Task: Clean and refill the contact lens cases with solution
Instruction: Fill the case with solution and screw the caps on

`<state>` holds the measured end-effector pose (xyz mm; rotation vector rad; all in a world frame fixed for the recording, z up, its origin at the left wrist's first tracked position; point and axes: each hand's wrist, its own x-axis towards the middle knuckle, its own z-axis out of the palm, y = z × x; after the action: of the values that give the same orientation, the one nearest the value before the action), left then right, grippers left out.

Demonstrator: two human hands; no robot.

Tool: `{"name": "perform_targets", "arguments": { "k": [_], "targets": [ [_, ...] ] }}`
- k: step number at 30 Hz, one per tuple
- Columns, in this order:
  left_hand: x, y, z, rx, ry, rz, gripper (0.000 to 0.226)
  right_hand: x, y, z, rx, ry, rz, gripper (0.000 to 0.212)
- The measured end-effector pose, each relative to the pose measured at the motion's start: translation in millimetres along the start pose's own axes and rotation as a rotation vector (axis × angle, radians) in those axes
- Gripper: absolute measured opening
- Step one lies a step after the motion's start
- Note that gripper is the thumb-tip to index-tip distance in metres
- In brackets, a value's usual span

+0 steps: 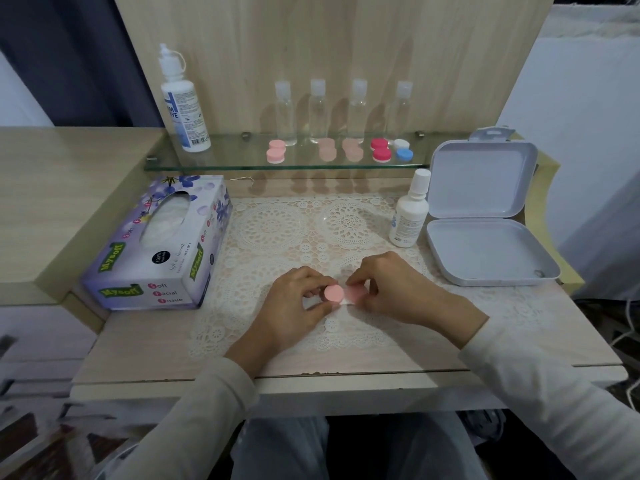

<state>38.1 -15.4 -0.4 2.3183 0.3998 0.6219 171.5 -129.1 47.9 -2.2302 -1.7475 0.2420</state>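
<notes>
A pink contact lens case (341, 295) with two round caps lies on the lace mat (277, 233) near the front of the desk. My left hand (298, 303) pinches its left cap between thumb and fingers. My right hand (391, 289) grips the right cap, which looks blurred. A small white solution bottle (408, 211) stands capped to the right of the mat. A tall white solution bottle (183, 102) stands on the glass shelf (235, 161). Several more lens cases, pink (276, 151), beige (327, 149), red (380, 149) and blue-white (403, 150), lie on that shelf.
A tissue box (162, 244) sits at the left of the mat. An open grey hinged box (485, 237) lies at the right. Several clear small bottles (318, 109) stand along the back of the shelf. The desk's front edge (346, 375) runs just below my wrists.
</notes>
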Motion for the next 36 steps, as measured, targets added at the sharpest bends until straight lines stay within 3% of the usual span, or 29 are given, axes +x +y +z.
{"name": "perform_targets", "arguments": {
  "k": [15, 28, 36],
  "targets": [
    [-1, 0, 0, -0.038, 0.008, -0.017, 0.027, -1, 5, 6, -0.002, -0.002, 0.013, 0.017],
    [0, -1, 1, -0.011, -0.002, -0.019, 0.027, -6, 9, 18, 0.095, 0.130, -0.003, 0.016],
    [-4, 1, 1, 0.028, -0.057, -0.016, 0.052, -10, 8, 23, 0.190, 0.196, 0.024, 0.013]
  ]
}}
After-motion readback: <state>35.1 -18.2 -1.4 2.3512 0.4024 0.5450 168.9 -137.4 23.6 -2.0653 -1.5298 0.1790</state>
